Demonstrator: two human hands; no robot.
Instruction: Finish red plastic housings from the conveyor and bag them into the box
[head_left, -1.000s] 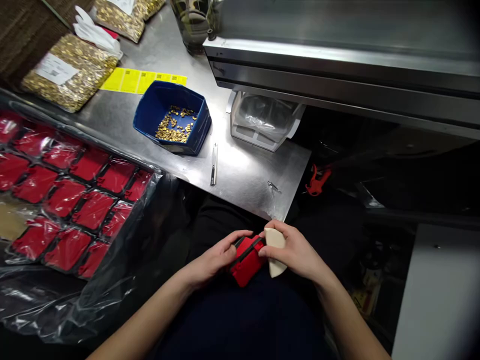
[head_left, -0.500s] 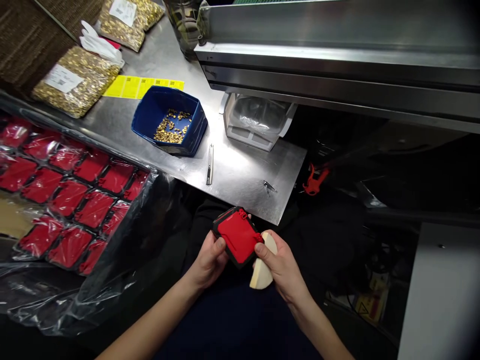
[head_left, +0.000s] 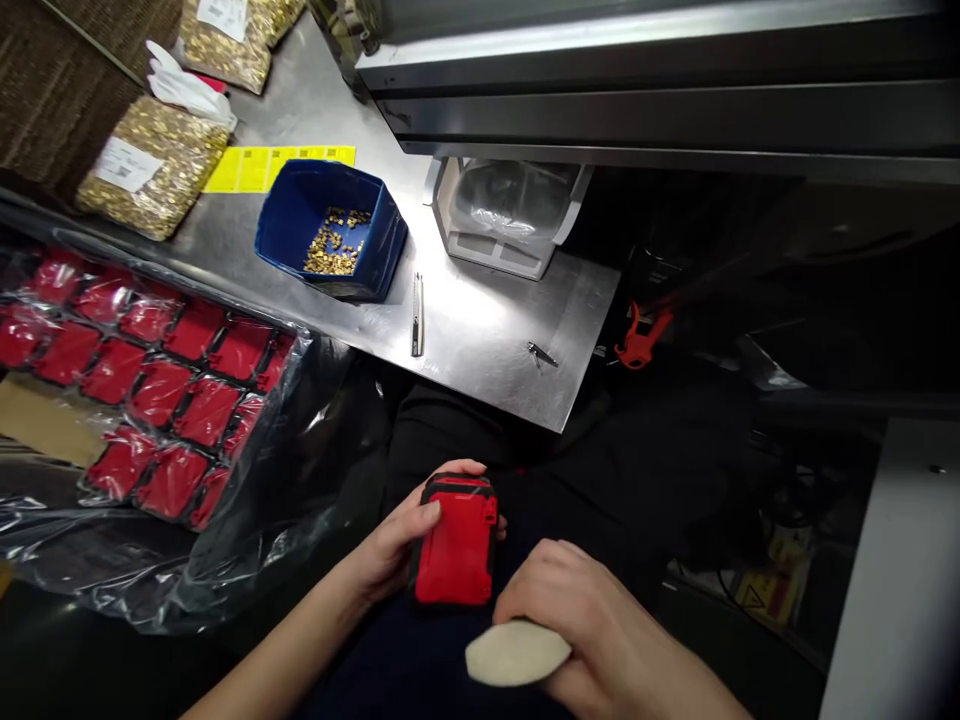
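Observation:
My left hand (head_left: pixel 396 540) is closed round a red and black plastic housing (head_left: pixel 456 550). Its thumb lies on the housing's left edge and fingertips show at the right side. The housing's red face is turned up toward me. Lower and to the right, my right hand (head_left: pixel 581 615) grips a cream-coloured, thick pad (head_left: pixel 517 653) with a rounded outline. The pad sticks out below the fingers, apart from the housing. What the pad is made of I cannot tell.
A metal table (head_left: pixel 480 360) holds a blue bin (head_left: pixel 386 240) of small brass pieces, a box cutter (head_left: pixel 417 315), nail clippers (head_left: pixel 541 354) and a grey bin (head_left: pixel 499 255). Bags of brass pieces (head_left: pixel 161 135) lie behind. Plastic-lined rows of red housings (head_left: pixel 195 330) stand at left.
My right hand has moved down with the pad, away from the housing, and turned over. My left hand has turned the housing more upright and lowered it slightly. The camera view has shifted.

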